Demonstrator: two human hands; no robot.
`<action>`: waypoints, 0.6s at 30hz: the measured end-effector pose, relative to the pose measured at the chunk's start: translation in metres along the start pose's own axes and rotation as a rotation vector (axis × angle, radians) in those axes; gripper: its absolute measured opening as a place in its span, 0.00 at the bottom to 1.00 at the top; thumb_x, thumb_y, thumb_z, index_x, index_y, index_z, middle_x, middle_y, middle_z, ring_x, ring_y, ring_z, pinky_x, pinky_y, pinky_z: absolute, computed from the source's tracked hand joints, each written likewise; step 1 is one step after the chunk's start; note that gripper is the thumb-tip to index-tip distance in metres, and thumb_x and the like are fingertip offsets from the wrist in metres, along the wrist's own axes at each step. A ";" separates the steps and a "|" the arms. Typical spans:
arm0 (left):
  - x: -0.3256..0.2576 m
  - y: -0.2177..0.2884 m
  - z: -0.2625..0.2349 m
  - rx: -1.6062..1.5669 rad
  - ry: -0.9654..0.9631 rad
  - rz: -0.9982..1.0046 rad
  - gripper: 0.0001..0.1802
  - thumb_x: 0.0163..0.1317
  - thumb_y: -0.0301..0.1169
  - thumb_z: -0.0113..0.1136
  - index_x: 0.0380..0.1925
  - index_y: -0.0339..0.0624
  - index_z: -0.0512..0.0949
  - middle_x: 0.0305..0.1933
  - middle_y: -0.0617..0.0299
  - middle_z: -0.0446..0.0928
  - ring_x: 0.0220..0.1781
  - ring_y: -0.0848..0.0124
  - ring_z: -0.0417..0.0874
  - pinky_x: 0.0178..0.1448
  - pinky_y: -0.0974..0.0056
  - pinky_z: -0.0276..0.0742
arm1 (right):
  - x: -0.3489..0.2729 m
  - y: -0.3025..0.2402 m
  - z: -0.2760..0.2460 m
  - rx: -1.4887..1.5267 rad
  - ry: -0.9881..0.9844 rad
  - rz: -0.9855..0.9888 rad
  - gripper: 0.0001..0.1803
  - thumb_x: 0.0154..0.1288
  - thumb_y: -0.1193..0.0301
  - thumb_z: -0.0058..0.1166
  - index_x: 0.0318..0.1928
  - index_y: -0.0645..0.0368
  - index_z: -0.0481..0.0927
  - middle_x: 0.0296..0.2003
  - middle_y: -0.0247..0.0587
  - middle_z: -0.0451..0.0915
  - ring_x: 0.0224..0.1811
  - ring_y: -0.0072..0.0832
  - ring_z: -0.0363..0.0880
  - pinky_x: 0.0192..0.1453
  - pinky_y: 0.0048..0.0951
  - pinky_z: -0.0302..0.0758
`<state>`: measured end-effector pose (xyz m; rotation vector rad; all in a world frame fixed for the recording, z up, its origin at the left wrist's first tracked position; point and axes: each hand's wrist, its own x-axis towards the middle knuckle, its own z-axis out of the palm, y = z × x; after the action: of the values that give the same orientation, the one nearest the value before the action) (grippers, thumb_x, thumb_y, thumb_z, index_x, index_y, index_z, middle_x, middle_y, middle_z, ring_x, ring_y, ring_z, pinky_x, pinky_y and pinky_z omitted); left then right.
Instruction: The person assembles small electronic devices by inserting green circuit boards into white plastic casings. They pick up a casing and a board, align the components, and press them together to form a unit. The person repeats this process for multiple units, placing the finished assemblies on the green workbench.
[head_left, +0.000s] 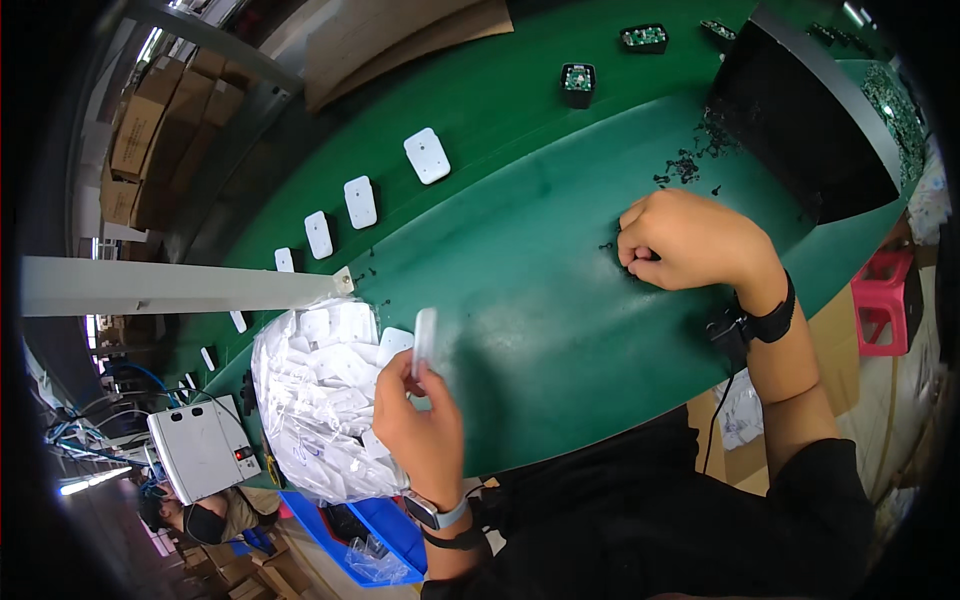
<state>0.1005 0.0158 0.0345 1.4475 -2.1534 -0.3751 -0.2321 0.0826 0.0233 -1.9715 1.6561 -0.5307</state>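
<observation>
At left, a clear bag [325, 470] filled with white parts [345, 365] sits on the green table [545, 350]; just beside it, the left hand [420, 425] has thumb and fingers pinched on one white plate [426, 335], raised nearly edge-on. Further right, the right hand [692, 240] is curled, fingertips low near scattered small black pieces [684, 167]; whether it grips anything cannot be determined.
</observation>
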 end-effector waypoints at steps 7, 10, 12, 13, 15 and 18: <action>0.051 0.049 0.057 -1.094 -0.167 -0.125 0.11 0.67 0.24 0.55 0.46 0.29 0.75 0.40 0.53 0.81 0.36 0.65 0.84 0.41 0.63 0.82 | 0.004 0.005 0.001 -0.066 0.205 -0.029 0.03 0.50 0.76 0.58 0.24 0.63 0.82 0.24 0.44 0.79 0.31 0.44 0.80 0.35 0.42 0.77; 0.060 0.055 0.078 -1.466 -0.415 -0.231 0.12 0.64 0.25 0.50 0.45 0.29 0.75 0.40 0.51 0.80 0.36 0.61 0.85 0.38 0.58 0.85 | 0.010 0.011 0.008 -0.102 0.198 -0.055 0.03 0.49 0.76 0.59 0.24 0.63 0.82 0.24 0.44 0.79 0.33 0.43 0.80 0.36 0.41 0.76; 0.052 0.048 0.087 -1.480 -0.690 -0.199 0.14 0.60 0.25 0.49 0.44 0.30 0.75 0.38 0.51 0.80 0.35 0.60 0.86 0.31 0.58 0.85 | 0.014 0.010 0.008 -0.105 0.151 -0.047 0.03 0.49 0.76 0.59 0.24 0.63 0.82 0.24 0.44 0.78 0.34 0.43 0.80 0.37 0.41 0.76; 0.049 0.045 0.090 -1.479 -0.852 -0.167 0.14 0.59 0.26 0.49 0.42 0.30 0.77 0.37 0.53 0.79 0.34 0.63 0.85 0.27 0.62 0.83 | 0.016 0.008 0.008 -0.108 0.141 -0.035 0.03 0.50 0.76 0.59 0.25 0.63 0.82 0.25 0.43 0.78 0.35 0.42 0.79 0.38 0.41 0.76; 0.041 0.045 0.097 -1.457 -1.105 -0.093 0.12 0.57 0.27 0.51 0.36 0.33 0.80 0.35 0.57 0.80 0.27 0.73 0.81 0.24 0.71 0.77 | 0.018 0.000 0.008 -0.118 0.112 -0.021 0.03 0.51 0.76 0.60 0.27 0.63 0.81 0.27 0.41 0.77 0.35 0.40 0.78 0.39 0.40 0.75; 0.032 0.050 0.099 -1.381 -1.343 -0.038 0.10 0.58 0.23 0.48 0.36 0.35 0.79 0.29 0.63 0.80 0.24 0.79 0.77 0.23 0.72 0.69 | 0.026 -0.002 0.012 -0.115 0.102 -0.023 0.05 0.50 0.74 0.60 0.27 0.63 0.80 0.26 0.44 0.78 0.36 0.42 0.78 0.40 0.42 0.76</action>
<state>-0.0032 0.0005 -0.0140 0.2722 -1.5981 -2.6806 -0.2189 0.0592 0.0148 -2.0788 1.7640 -0.5640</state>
